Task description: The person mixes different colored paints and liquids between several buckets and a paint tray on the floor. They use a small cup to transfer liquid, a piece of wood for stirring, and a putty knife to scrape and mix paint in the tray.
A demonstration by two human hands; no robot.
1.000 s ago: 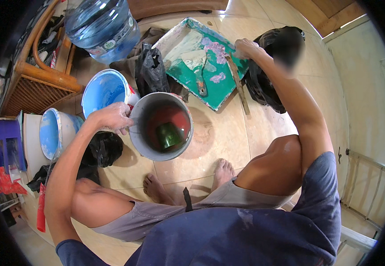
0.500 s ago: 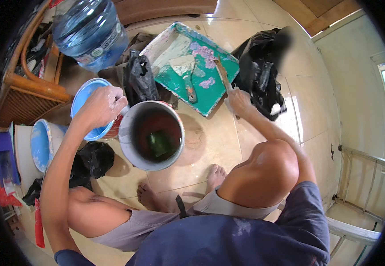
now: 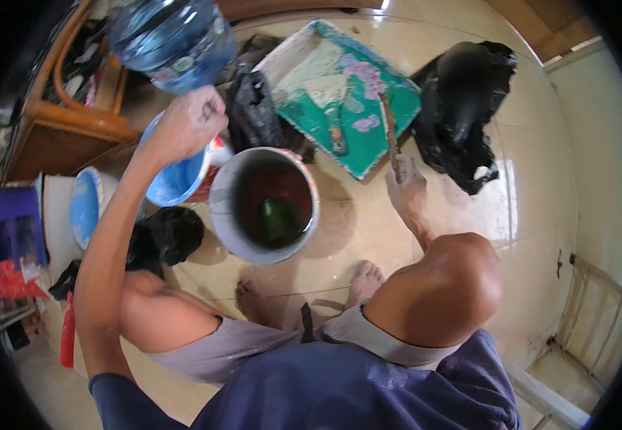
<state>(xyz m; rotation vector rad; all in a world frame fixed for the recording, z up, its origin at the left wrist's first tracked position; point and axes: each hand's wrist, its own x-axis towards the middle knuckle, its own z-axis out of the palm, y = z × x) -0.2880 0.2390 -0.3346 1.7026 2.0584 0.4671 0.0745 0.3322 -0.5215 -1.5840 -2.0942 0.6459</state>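
My left hand (image 3: 196,118) is curled closed above a blue-lined bucket (image 3: 171,188); whatever is in its fingers, if anything, I cannot make out. My right hand (image 3: 405,185) grips the lower end of a worn wooden stick (image 3: 388,122), which lies along the right side of a paint-smeared green tray (image 3: 368,147). A putty knife (image 3: 336,125) lies in that tray. Between my hands and my feet stands a grey bucket (image 3: 226,208) holding dark liquid and a green object (image 3: 279,218).
A blue water jug (image 3: 182,43) stands behind, beside a rattan furniture piece (image 3: 74,118). Black bags (image 3: 454,115) lie right of the tray and others (image 3: 175,233) at left, near another blue bucket (image 3: 85,204) and a purple plastic piece (image 3: 13,229). A metal ladder (image 3: 605,301) is at right.
My left hand has let go of the grey bucket's rim and risen. My right hand has moved down from the tray's upper right corner onto the stick.
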